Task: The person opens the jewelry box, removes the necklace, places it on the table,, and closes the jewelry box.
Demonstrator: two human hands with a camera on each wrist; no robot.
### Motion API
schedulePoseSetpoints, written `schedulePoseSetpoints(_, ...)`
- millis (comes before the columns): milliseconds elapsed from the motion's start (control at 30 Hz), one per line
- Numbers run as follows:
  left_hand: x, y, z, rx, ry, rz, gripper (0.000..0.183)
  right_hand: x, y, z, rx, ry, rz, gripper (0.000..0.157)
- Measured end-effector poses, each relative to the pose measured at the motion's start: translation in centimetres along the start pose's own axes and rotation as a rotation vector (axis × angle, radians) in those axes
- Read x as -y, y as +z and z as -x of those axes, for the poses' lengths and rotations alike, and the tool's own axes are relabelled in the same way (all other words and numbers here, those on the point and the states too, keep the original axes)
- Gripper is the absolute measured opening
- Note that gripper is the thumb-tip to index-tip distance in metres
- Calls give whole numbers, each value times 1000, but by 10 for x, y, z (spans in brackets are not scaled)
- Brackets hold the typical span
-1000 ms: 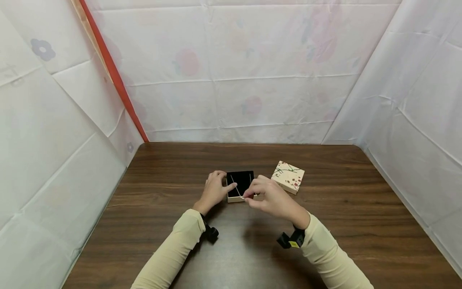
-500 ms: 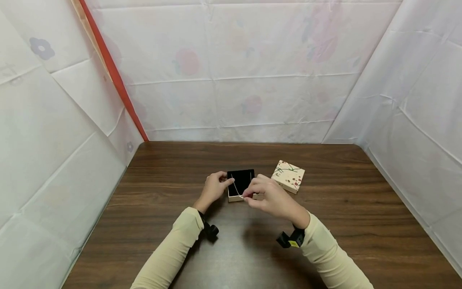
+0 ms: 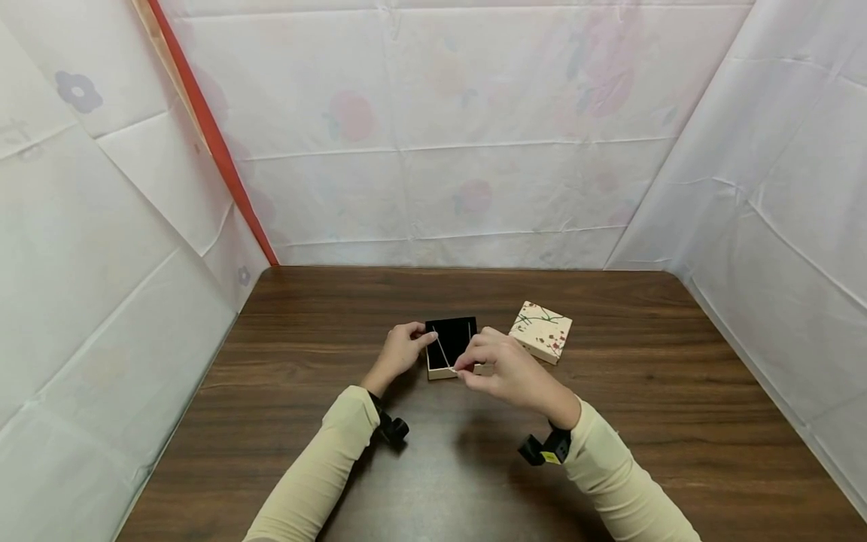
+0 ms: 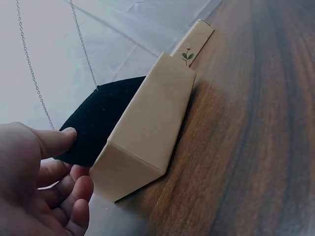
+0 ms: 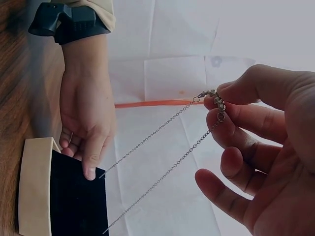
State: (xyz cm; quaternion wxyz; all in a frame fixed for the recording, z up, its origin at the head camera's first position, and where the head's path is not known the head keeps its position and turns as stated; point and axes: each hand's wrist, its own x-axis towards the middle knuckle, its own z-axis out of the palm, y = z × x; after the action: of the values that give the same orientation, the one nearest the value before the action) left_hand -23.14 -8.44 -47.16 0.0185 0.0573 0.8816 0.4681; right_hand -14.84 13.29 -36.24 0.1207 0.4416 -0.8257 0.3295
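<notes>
A small cream jewellery box (image 3: 440, 373) stands on the table, its black velvet pad (image 4: 106, 118) lifted at one edge and tilted out of the box. My left hand (image 3: 400, 351) pinches that pad near its corner, thumb on the face and fingers curled at the edge. From two spots on the pad runs a thin silver necklace (image 5: 167, 172), its chain drawn taut. My right hand (image 3: 504, 373) pinches the necklace's decorated pendant (image 5: 218, 102) between thumb and fingertips, away from the pad. The pad's underside is hidden.
Right of the box lies its cream lid (image 3: 542, 331), printed with red flowers and green stems. The brown wooden table (image 3: 305, 324) is bounded by white patterned sheets (image 3: 433, 188) at the back and both sides.
My left thumb has slid from farther in on the pad up to near its left corner. The right hand keeps its pinch on the necklace with hardly any movement.
</notes>
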Motion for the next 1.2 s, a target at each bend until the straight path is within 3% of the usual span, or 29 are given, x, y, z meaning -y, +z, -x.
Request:
schedulePoseSetpoints(400, 0, -2, -2, 38, -32, 24, 42, 2, 0, -3, -10, -30, -3, 12)
schedulePoseSetpoints(800, -14, -11, -5, -39, -15, 102, 35, 9, -6, -7, -27, -46, 27, 12)
schedulePoseSetpoints(1200, -16, -12, -1, -10, -40, 150, 31, 11, -9, -8, -55, -86, 28, 14)
